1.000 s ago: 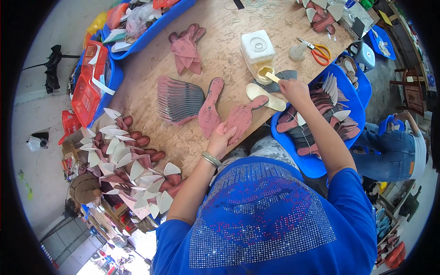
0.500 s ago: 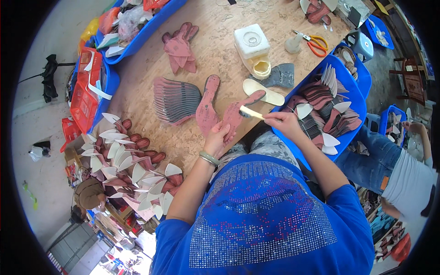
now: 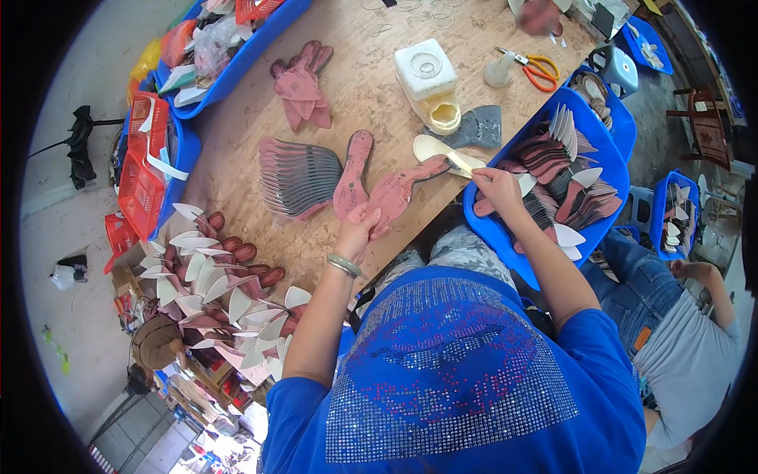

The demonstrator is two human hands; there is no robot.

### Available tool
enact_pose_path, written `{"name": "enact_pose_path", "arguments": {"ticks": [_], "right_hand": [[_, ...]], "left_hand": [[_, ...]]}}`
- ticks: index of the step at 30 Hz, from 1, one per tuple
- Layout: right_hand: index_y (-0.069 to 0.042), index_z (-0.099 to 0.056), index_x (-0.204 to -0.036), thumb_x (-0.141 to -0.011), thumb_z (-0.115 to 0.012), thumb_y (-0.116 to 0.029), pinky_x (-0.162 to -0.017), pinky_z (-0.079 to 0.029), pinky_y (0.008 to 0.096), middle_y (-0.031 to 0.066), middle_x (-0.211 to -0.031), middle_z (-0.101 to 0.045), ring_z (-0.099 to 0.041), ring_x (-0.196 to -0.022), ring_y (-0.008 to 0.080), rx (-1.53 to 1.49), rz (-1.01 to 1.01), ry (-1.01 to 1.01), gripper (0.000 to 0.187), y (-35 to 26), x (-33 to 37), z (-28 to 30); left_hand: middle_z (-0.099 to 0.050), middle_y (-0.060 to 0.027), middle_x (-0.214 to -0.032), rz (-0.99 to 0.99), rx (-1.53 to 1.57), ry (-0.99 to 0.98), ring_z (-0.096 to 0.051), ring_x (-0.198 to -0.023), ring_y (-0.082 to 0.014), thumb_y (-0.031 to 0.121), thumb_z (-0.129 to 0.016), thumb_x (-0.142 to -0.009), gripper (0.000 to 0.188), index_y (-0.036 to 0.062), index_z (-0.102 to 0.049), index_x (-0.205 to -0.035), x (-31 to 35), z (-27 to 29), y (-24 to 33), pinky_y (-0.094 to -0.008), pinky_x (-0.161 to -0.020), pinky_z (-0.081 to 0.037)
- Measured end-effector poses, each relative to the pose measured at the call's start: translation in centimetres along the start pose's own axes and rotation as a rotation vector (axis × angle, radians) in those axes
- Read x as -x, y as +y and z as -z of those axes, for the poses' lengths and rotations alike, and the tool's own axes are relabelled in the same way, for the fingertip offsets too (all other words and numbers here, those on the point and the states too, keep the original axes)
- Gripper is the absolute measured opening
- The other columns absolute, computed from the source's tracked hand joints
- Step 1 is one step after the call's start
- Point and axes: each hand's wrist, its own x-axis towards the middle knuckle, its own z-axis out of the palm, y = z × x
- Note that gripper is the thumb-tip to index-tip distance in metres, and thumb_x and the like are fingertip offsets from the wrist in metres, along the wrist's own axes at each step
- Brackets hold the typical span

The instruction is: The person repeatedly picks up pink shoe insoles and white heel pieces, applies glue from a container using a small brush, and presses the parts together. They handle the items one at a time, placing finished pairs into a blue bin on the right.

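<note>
My left hand [image 3: 357, 223] presses down the near end of a pink shoe insole [image 3: 399, 189] lying on the wooden table [image 3: 371, 95]. My right hand [image 3: 497, 188] is shut on a small glue brush [image 3: 458, 164] whose tip rests on the far end of that insole. Just beyond lies a cream insole [image 3: 430, 146]. A second pink insole [image 3: 353, 178] lies to the left, beside a fanned stack of insoles [image 3: 300, 175]. An open white glue tub [image 3: 433, 83] stands further back.
A blue tray [image 3: 600, 142] of insoles sits at my right, with a seated person [image 3: 679, 332] beyond it. Glued insoles with white tips [image 3: 221, 284] are spread at the left. Orange scissors [image 3: 533, 69], red baskets [image 3: 146, 158] and a blue bin [image 3: 237, 47] ring the table.
My right hand went from the glue tub down to the pink insole, then swept the brush along it toward its far end. My left hand stayed on the insole.
</note>
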Motion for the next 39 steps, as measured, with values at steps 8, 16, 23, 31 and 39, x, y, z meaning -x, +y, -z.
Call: {"name": "enact_pose_path", "arguments": {"ticks": [8,16,23,31,39], "right_hand": [[-0.015,-0.074,-0.092,-0.08,-0.063,-0.031,-0.065,-0.054,0.0417,0.0159,-0.075,-0.067,-0.066,-0.07,0.0315,0.101,0.276,0.115,0.022,-1.8,-2.0,-2.0],[-0.016,-0.075,-0.09,-0.079,-0.065,-0.028,-0.064,-0.053,0.0389,0.0141,-0.075,-0.068,-0.066,-0.067,0.0312,-0.028,0.232,-0.141,0.019,-9.2,2.6,2.2],[-0.018,-0.075,-0.088,-0.077,-0.066,-0.032,-0.065,-0.053,0.0388,0.0134,-0.076,-0.068,-0.066,-0.068,0.0307,-0.029,0.406,-0.144,0.02,-10.3,3.5,0.4],[-0.019,-0.075,-0.093,-0.079,-0.062,-0.032,-0.069,-0.054,0.0398,0.0148,-0.078,-0.068,-0.067,-0.071,0.0308,0.05,0.175,-0.108,0.023,-3.1,-2.5,-0.4],[-0.012,-0.074,-0.095,-0.081,-0.065,-0.028,-0.054,-0.051,0.0332,0.011,-0.069,-0.069,-0.064,-0.054,0.0188,-0.105,-0.082,-0.099,0.023,-0.1,1.0,1.0]], "left_hand": [[-0.065,-0.0037,-0.095,-0.363,-0.619,0.054,-0.061,-0.08,-0.0082,0.009,-0.06,-0.09,0.03,-0.0007,-0.054,-0.117,-1.3,0.8,-0.1,-0.0232,-0.07,-0.05],[-0.067,-0.0086,-0.089,-0.388,-0.644,0.132,-0.062,-0.077,-0.0135,0.012,-0.064,-0.087,0.026,0.0005,-0.058,-0.11,1.1,-2.1,0.6,-0.0278,-0.071,-0.05],[-0.067,-0.0088,-0.088,-0.378,-0.683,0.165,-0.062,-0.075,-0.0133,0.011,-0.063,-0.087,0.025,0.0008,-0.058,-0.109,1.3,-2.0,0.0,-0.028,-0.067,-0.049],[-0.063,-0.0008,-0.092,-0.379,-0.499,0.162,-0.054,-0.069,-0.0069,0.011,-0.058,-0.091,0.029,-0.0004,-0.052,-0.118,0.0,-1.0,-1.9,-0.021,-0.059,-0.043],[-0.061,-0.0028,-0.097,-0.087,-0.068,0.243,-0.052,-0.066,-0.0039,0.015,-0.056,-0.094,0.039,0.0028,-0.044,-0.128,1.8,-4.7,-0.2,-0.0174,-0.053,-0.037]]}}
